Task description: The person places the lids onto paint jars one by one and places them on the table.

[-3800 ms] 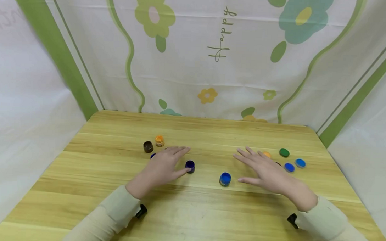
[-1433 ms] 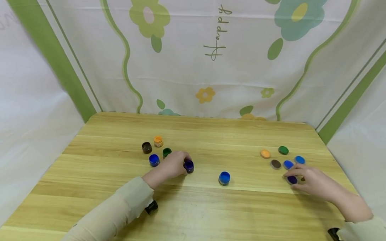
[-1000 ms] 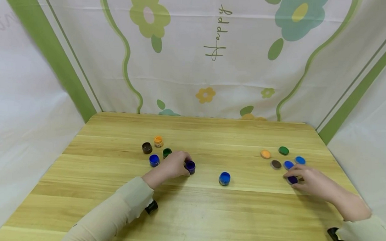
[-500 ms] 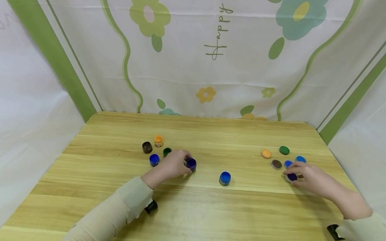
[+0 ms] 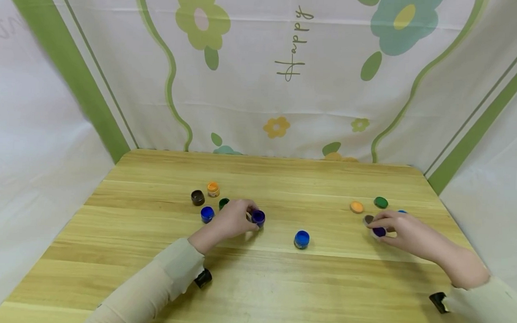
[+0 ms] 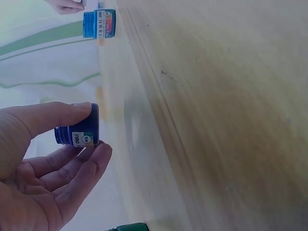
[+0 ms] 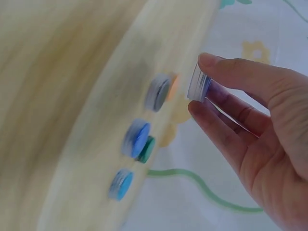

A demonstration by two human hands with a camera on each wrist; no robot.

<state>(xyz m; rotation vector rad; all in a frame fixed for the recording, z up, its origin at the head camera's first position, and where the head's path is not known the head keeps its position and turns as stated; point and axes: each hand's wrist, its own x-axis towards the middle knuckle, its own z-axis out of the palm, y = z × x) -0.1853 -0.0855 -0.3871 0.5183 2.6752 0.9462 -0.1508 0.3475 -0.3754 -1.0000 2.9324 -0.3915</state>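
Observation:
My left hand (image 5: 230,221) holds a dark purple paint jar (image 5: 258,219) between thumb and fingers; the jar has no lid on it. In the left wrist view the jar (image 6: 85,126) shows its label and lies sideways in the picture. On the right, my right hand (image 5: 418,238) pinches a dark purple jar lid (image 5: 379,232) by its rim. The right wrist view shows that lid (image 7: 198,84) clear of the table, its rim between thumb and fingers. An open blue paint jar (image 5: 301,239) stands between the hands.
Open jars of orange (image 5: 213,189), brown (image 5: 198,198), blue (image 5: 207,215) and green (image 5: 224,203) paint stand left, the green one partly hidden. Orange (image 5: 357,207), green (image 5: 381,202), brown (image 5: 368,219), blue (image 7: 136,138) and light blue (image 7: 121,184) lids lie right. A printed curtain (image 5: 252,85) hangs behind the table.
Both hands were spread open at first. The left then took the purple jar and shifted it slightly right and away. The right took the purple lid, lifted it and moved it left.

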